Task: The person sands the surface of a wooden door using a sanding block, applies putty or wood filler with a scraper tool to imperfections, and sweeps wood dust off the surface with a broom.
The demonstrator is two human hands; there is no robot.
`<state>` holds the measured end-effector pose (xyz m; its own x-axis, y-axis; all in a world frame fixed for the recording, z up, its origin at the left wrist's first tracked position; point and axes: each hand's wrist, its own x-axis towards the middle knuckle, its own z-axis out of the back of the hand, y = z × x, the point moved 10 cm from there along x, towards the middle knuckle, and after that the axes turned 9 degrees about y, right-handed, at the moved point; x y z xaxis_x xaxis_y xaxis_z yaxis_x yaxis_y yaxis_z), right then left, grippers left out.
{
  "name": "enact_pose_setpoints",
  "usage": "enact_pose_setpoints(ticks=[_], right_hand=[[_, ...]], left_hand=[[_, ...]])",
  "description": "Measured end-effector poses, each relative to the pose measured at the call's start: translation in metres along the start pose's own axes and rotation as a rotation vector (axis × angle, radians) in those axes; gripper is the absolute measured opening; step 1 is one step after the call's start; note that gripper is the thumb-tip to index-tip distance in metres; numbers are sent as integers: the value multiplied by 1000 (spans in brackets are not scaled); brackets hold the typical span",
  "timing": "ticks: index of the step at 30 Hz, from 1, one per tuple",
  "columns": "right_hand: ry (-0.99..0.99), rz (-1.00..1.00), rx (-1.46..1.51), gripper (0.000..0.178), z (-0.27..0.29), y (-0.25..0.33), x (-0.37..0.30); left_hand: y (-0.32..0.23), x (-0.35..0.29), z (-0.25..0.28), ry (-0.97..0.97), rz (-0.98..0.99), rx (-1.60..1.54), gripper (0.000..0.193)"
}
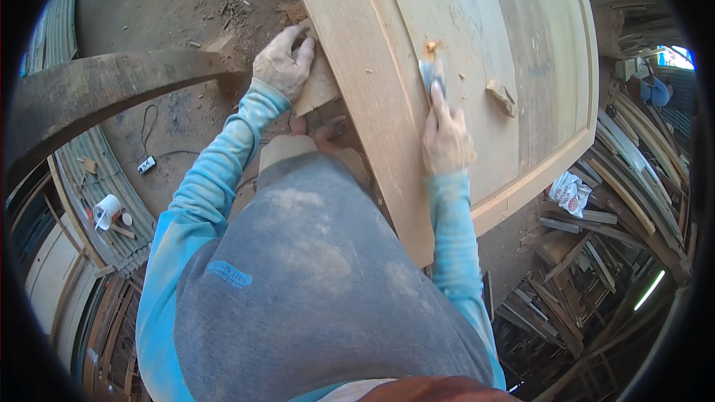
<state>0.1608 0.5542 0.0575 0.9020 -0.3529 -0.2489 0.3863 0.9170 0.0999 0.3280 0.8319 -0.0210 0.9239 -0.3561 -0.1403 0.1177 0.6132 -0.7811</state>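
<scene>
Right hand [447, 138] grips flat scraper [428, 74] on smooth wooden panel [365, 67]. Left hand [284, 63]: grip not determinable. Rough timber [555, 313] lies lower right.

White sack [569, 194] beside scrap wood [557, 247]

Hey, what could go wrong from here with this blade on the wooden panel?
The flat blade in the right hand could slip and gouge the wooden panel. The bare index finger extends close to it, so it might get nicked. The chunk lying nearby could be knocked.
</scene>
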Motion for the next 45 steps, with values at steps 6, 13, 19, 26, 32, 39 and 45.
enact_pose_setpoints(ticks=[6,13,19,26,32,39,45], right_hand=[[-65,145,61,43,51,8,79],[146,229,-124,43,27,3,14],[0,198,-25,47,14,4,24],[40,280,-100,38,33,12,45],[354,422,-298,33,66,50,79],[400,523,-453,35,83,83,100],[515,550,-604,34,73,67,66]], left_hand=[[0,0,3,-21,38,-3,34],[4,-4,4,-38,116,12,32],[-6,-3,7,-47,101,106,32],[6,-3,2,-40,120,76,39],[10,-4,2,-61,114,84,40],[11,-4,3,-63,155,42,40],[11,-8,4,-39,176,22,39]])
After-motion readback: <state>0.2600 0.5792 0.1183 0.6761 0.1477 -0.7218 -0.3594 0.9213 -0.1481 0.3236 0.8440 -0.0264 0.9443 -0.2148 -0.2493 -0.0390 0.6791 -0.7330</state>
